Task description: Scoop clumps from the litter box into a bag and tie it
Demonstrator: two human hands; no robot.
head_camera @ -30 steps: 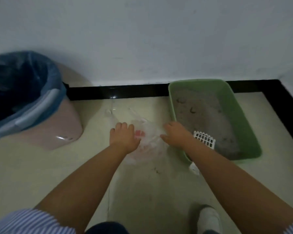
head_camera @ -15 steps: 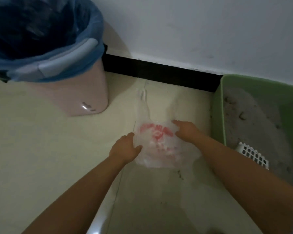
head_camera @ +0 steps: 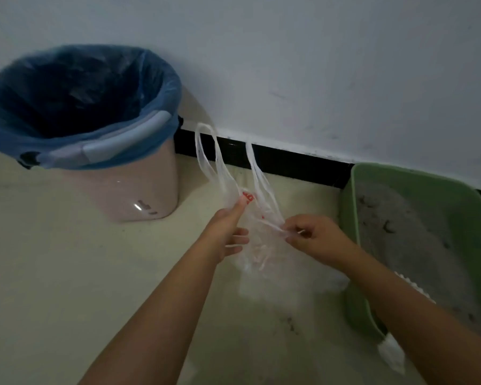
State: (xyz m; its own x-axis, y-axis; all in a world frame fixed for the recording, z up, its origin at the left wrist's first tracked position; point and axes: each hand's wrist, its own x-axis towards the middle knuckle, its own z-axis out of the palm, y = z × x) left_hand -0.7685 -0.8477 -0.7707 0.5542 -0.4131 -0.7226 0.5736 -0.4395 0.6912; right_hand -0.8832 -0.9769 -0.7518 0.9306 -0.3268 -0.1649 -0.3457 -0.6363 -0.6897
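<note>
A thin clear plastic bag (head_camera: pixel 261 254) with red print hangs between my hands above the floor, its two handle loops standing up toward the wall. My left hand (head_camera: pixel 227 232) grips the bag's left side, thumb raised against the plastic. My right hand (head_camera: pixel 314 236) pinches the bag's right edge. The green litter box (head_camera: pixel 353 207) sits at the right, filled with grey litter (head_camera: pixel 411 234) with a few dark clumps. A white slotted scoop (head_camera: pixel 414 289) lies in the box, mostly hidden behind my right forearm.
A pink bin (head_camera: pixel 139 195) with a blue liner stands at the left against the white wall. A black skirting strip (head_camera: pixel 286 159) runs along the wall's foot. Small dark specks lie on the pale floor (head_camera: pixel 53 273) near the box. Part of a white object (head_camera: pixel 390 354) shows below my right forearm.
Both hands have lifted the bag off the floor and pulled it apart, so its handles now stand upright. The view has swung left and then back toward the box.
</note>
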